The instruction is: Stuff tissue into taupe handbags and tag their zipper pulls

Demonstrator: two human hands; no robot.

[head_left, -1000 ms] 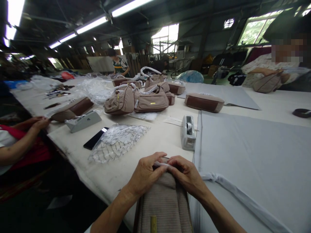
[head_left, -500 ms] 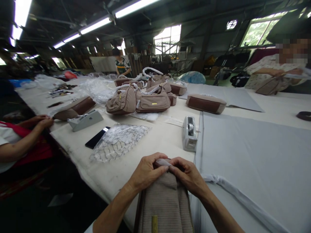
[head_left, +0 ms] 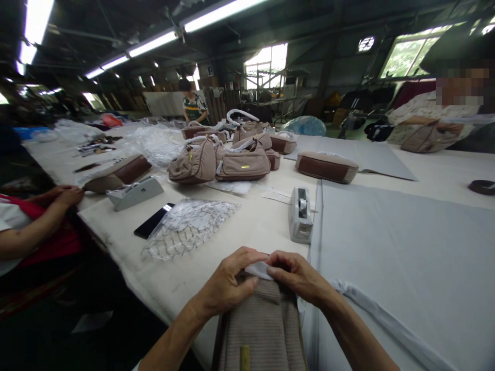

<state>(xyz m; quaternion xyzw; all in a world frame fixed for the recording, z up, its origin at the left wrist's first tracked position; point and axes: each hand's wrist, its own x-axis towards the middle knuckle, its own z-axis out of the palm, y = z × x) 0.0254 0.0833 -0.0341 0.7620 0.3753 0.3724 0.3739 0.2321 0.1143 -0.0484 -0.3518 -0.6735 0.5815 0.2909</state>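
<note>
Head view: a ribbed taupe bag (head_left: 261, 327) is just under the left hand (head_left: 226, 282) and right hand (head_left: 299, 275); the right pinches a white strip (head_left: 258, 269), the left curves beside it, grip unclear. Beyond them stands a tape dispenser (head_left: 300, 224).

The clock sits on the middle of the view. At six o'clock, the handbag (head_left: 257, 324) is ribbed cloth, soft and not shiny. Its gold tag (head_left: 244, 355) looks like metal. The white strip (head_left: 260, 269) at its top looks thin and smooth – paper or foam, too hard to tell. At four o'clock, the tape dispenser (head_left: 300, 219) looks like smooth grey plastic. At eight, the phone (head_left: 149, 225) is black and glossy, and the clear plastic bag (head_left: 195, 224) is crinkly and shiny. The table top (head_left: 247, 224) is pale and matt. Between three and four, the grey sheet (head_left: 406, 247) is smooth and dull. At ten, the plastic wrap (head_left: 152, 144) is see-through – crumpled and shiny.
</note>
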